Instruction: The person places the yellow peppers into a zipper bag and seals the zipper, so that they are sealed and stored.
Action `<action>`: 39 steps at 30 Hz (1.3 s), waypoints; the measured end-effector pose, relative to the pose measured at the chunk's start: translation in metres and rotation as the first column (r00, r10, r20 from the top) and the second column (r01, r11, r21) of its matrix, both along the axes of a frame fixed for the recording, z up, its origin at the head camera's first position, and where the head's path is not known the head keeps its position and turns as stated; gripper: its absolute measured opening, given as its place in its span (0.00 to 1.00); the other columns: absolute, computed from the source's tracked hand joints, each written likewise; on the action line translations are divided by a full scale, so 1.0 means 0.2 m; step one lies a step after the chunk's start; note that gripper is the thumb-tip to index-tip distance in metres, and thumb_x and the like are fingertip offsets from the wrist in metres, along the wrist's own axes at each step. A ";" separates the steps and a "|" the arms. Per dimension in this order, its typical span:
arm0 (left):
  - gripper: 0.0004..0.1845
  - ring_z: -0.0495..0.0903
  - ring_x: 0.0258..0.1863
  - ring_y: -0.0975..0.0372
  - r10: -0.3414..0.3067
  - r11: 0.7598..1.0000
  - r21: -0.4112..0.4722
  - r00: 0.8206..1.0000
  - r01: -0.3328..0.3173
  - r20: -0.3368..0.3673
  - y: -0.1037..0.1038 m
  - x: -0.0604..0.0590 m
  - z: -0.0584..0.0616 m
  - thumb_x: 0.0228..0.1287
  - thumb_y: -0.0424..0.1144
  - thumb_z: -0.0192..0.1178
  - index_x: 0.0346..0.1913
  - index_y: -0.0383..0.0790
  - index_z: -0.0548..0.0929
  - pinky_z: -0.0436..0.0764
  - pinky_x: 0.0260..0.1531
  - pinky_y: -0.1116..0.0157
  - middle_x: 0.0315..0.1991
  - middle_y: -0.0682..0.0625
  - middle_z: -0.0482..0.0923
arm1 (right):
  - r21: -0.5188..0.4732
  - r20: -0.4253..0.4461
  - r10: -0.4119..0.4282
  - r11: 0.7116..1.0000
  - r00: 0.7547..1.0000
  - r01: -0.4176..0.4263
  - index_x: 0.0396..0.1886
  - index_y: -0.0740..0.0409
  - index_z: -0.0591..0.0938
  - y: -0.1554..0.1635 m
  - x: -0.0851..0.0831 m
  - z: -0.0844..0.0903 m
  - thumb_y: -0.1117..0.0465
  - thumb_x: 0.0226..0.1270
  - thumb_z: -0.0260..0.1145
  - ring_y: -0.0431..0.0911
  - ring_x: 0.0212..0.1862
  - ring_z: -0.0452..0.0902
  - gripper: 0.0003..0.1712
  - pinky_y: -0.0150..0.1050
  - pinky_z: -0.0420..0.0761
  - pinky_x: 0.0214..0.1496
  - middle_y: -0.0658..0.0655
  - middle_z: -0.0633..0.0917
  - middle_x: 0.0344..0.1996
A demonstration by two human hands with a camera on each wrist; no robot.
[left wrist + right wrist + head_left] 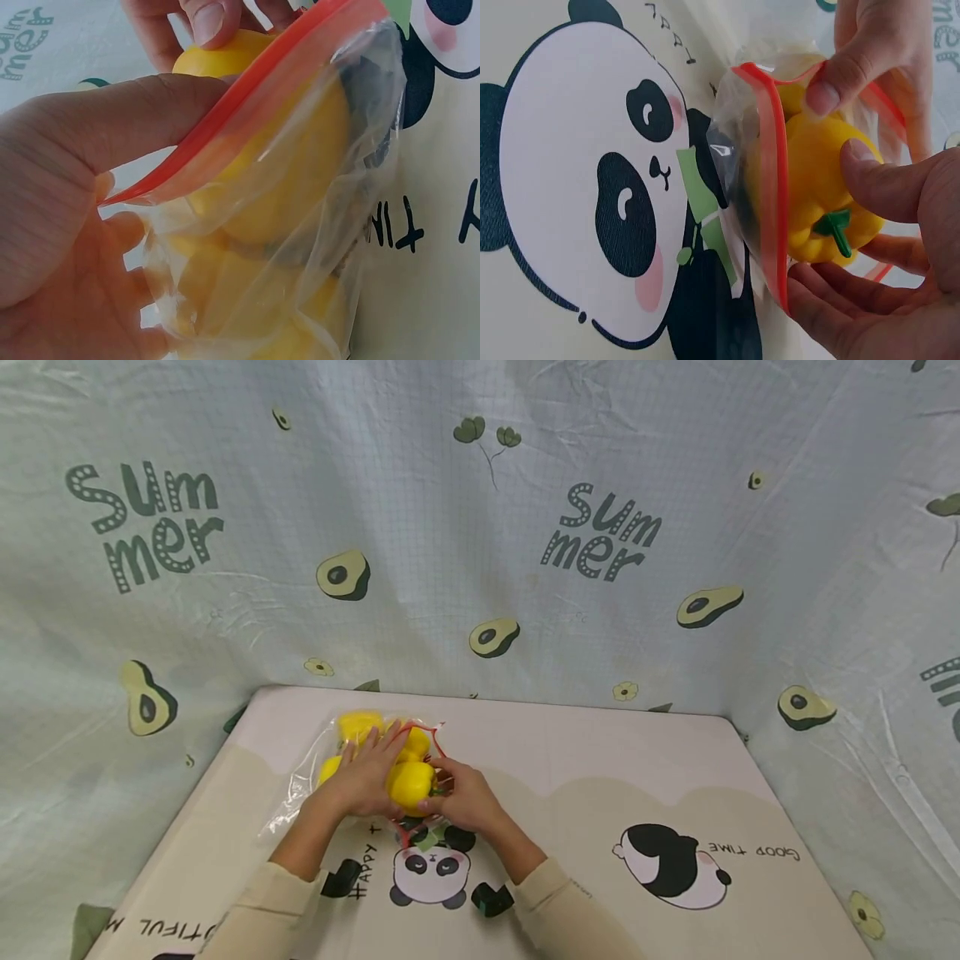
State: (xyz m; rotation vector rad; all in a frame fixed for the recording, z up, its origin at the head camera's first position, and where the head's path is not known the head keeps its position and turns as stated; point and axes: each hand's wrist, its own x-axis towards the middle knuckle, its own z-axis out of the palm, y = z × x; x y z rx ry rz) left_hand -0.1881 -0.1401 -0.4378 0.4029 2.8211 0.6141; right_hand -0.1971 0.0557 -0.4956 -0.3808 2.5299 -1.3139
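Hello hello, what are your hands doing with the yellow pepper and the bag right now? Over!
Left hand pinches the bag mouth open. Right hand grips the yellow pepper, halfway into the mouth. More yellow peppers already inside. Nothing blocking.

Yellow bell pepper (821, 187), green stem, lying half inside red-rimmed clear zip bag (769, 161) on table.

panda-print table mat (600, 760), avocado "summer" backdrop cloth (525, 527)

"Summer" is printed repeatedly on the backdrop cloth (480, 527); the surface (600, 760) mat reads "GOOD TIME" beside one panda and "HAPPY" beside another.
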 end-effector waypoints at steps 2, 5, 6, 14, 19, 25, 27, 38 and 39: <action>0.65 0.42 0.83 0.32 0.005 1.000 0.001 1.000 -0.005 0.005 0.00 0.00 0.00 0.45 0.40 0.82 0.84 0.38 0.53 0.38 0.77 0.27 0.86 0.38 0.43 | 0.000 0.001 -0.006 1.000 1.000 0.006 0.69 0.55 0.78 -0.01 0.00 0.01 0.58 0.60 0.79 0.52 0.54 0.85 0.36 0.50 0.87 0.61 0.59 0.87 0.55; 0.65 0.42 0.83 0.32 0.008 1.000 -0.004 1.000 -0.008 0.002 -0.01 0.00 0.00 0.45 0.41 0.83 0.84 0.38 0.52 0.38 0.77 0.27 0.86 0.38 0.43 | 0.005 -0.009 -0.014 1.000 1.000 0.014 0.68 0.56 0.79 -0.02 0.01 0.02 0.58 0.59 0.80 0.51 0.52 0.85 0.37 0.49 0.88 0.59 0.60 0.87 0.54; 0.65 0.42 0.83 0.32 0.009 1.000 -0.005 1.000 -0.009 0.001 -0.01 0.00 0.00 0.45 0.41 0.83 0.84 0.38 0.52 0.38 0.78 0.27 0.86 0.38 0.43 | 0.006 -0.008 -0.019 1.000 1.000 0.019 0.68 0.55 0.79 -0.02 0.01 0.02 0.57 0.59 0.80 0.51 0.52 0.85 0.37 0.49 0.88 0.59 0.60 0.87 0.54; 0.65 0.42 0.83 0.32 0.002 1.000 0.001 1.000 -0.002 0.004 -0.01 0.01 0.01 0.46 0.41 0.83 0.84 0.37 0.52 0.38 0.78 0.27 0.86 0.38 0.42 | -0.025 -0.016 0.029 0.999 0.999 -0.029 0.71 0.52 0.78 -0.03 0.00 -0.01 0.55 0.62 0.79 0.48 0.48 0.88 0.37 0.41 0.91 0.51 0.59 0.88 0.57; 0.65 0.42 0.83 0.32 0.000 1.000 0.013 1.000 -0.001 0.009 -0.02 0.01 0.01 0.45 0.40 0.83 0.84 0.37 0.52 0.39 0.77 0.27 0.86 0.38 0.42 | -0.009 -0.014 0.068 0.998 0.998 -0.068 0.73 0.52 0.77 -0.04 -0.01 -0.02 0.53 0.63 0.78 0.49 0.50 0.88 0.38 0.41 0.90 0.52 0.59 0.88 0.58; 0.66 0.42 0.83 0.33 0.000 1.000 0.003 1.000 0.000 0.011 -0.02 0.01 0.00 0.45 0.42 0.83 0.84 0.37 0.52 0.40 0.78 0.28 0.86 0.38 0.42 | -0.080 0.035 0.056 0.995 0.998 -0.053 0.70 0.57 0.77 -0.03 -0.01 -0.02 0.61 0.60 0.78 0.55 0.56 0.86 0.37 0.50 0.87 0.61 0.60 0.86 0.59; 0.66 0.42 0.83 0.33 0.000 1.000 0.003 1.000 0.000 0.010 -0.02 0.01 0.00 0.45 0.42 0.83 0.84 0.37 0.52 0.39 0.78 0.28 0.86 0.38 0.42 | -0.085 0.033 0.048 0.995 0.998 -0.045 0.69 0.58 0.78 -0.04 -0.01 -0.03 0.61 0.60 0.78 0.54 0.57 0.86 0.37 0.50 0.88 0.61 0.60 0.86 0.59; 0.66 0.40 0.84 0.33 0.012 1.000 0.024 0.999 -0.012 0.031 -0.02 0.01 0.00 0.46 0.40 0.82 0.84 0.37 0.50 0.37 0.79 0.29 0.87 0.39 0.40 | -0.060 -0.005 0.028 0.998 1.000 -0.028 0.66 0.56 0.81 -0.07 -0.02 -0.05 0.55 0.60 0.80 0.49 0.49 0.85 0.34 0.48 0.88 0.59 0.57 0.88 0.49; 0.66 0.39 0.84 0.33 0.013 1.000 0.023 0.999 -0.014 0.031 -0.03 0.01 0.00 0.47 0.40 0.82 0.84 0.37 0.49 0.37 0.79 0.29 0.87 0.39 0.39 | -0.072 -0.003 0.025 0.997 1.000 -0.025 0.65 0.57 0.81 -0.07 -0.02 -0.05 0.56 0.60 0.80 0.49 0.50 0.85 0.33 0.49 0.88 0.60 0.57 0.88 0.49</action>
